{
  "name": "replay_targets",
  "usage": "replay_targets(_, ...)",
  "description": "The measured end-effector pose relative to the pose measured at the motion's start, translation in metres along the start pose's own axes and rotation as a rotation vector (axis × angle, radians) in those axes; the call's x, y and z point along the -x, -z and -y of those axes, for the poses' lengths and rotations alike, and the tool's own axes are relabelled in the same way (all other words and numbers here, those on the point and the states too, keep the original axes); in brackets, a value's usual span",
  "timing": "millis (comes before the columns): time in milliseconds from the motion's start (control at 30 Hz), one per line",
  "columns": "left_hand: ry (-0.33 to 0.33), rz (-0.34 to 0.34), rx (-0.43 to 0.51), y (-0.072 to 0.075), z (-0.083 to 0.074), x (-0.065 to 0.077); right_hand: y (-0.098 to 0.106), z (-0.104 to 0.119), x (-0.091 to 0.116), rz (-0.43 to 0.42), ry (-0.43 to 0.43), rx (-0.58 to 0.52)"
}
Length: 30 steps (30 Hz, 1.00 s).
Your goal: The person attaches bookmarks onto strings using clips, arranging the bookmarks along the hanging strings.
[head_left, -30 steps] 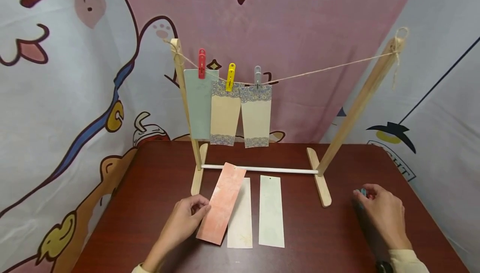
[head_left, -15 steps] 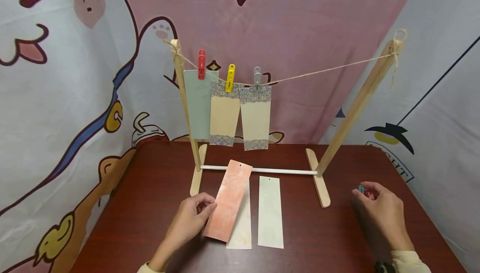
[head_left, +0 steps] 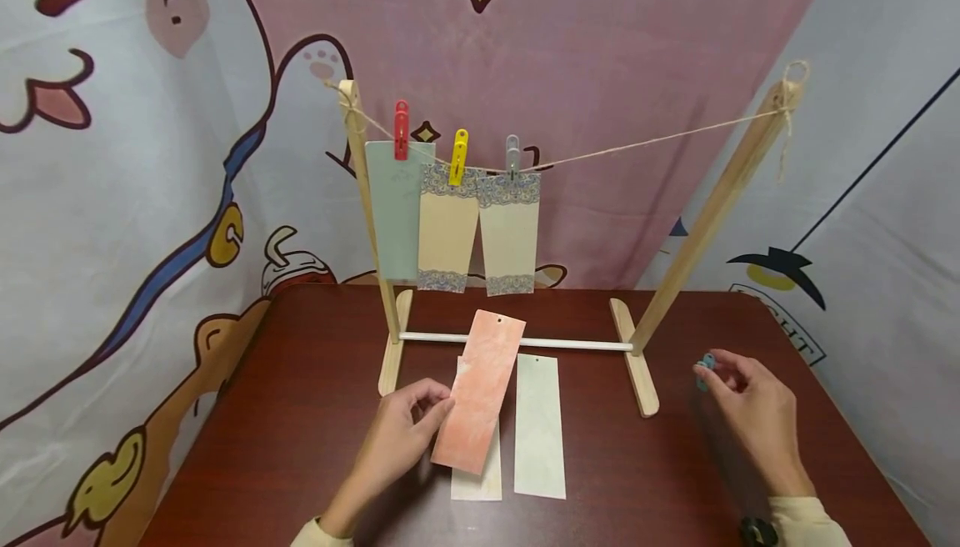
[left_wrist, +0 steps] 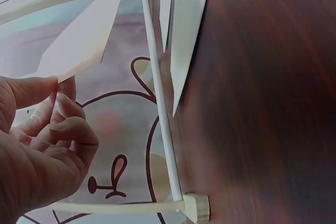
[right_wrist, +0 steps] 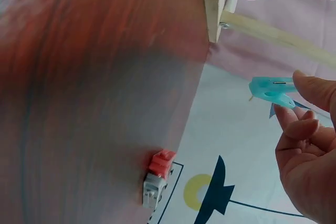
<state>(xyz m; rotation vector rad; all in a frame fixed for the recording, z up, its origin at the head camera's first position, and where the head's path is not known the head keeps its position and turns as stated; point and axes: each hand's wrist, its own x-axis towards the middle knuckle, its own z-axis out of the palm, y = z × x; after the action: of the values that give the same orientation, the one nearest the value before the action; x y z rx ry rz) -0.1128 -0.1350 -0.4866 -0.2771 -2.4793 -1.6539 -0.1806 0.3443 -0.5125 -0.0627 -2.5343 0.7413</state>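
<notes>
Left hand [head_left: 405, 426]: pinching orange card [head_left: 480, 393] by its left edge, over white card [head_left: 468, 487]. Right hand [head_left: 753, 409]: pinching blue peg [right_wrist: 266, 84], right, above surface [head_left: 622, 480]. Step, apparently: readying orange card and blue peg. Next move likely calls for raising both to line [head_left: 645, 143], right of grey peg [head_left: 512, 155].

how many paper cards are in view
6: sage card, beige card and cream card on the string; orange card in the left hand; off-white card, partly covered, and pale green card on the table. Others could be hidden.
</notes>
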Motion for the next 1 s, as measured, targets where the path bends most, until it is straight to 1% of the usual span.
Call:
replay_targets(100,-0.016,-0.011,0.023,-0.005,-0.003,-0.002,0.001,0.004,-0.002,-0.022,0.011,-0.02)
replay_targets(233,-0.028,-0.028,0.052,-0.012,-0.006,-0.005,0.001,0.011,-0.004,-0.074,0.033,-0.101)
replay_targets(367,-0.066,-0.053,0.089,-0.019,-0.006,-0.007,0.0,0.017,-0.006,-0.129,0.078,-0.169)
replay_targets(467,-0.106,-0.071,0.104,-0.023,-0.007,-0.01,0.0,0.021,-0.008,-0.155,0.097,-0.205)
replay_targets(567,-0.13,-0.079,0.113,-0.026,-0.008,-0.012,-0.001,0.027,-0.012,-0.168,0.106,-0.271)
replay_targets(633,-0.128,-0.081,0.122,-0.027,-0.009,-0.013,-0.003,0.031,-0.014,-0.172,0.11,-0.318)
replay_targets(800,-0.074,-0.067,0.148,-0.03,-0.011,-0.016,-0.005,0.041,-0.018,-0.164,0.088,-0.39)
replay_targets(867,-0.061,-0.063,0.165,-0.031,-0.012,-0.017,-0.006,0.045,-0.02,-0.158,0.065,-0.421)
replay_targets(1000,-0.058,-0.068,0.182,-0.033,-0.014,-0.019,-0.004,0.057,-0.023,-0.135,0.001,-0.472)
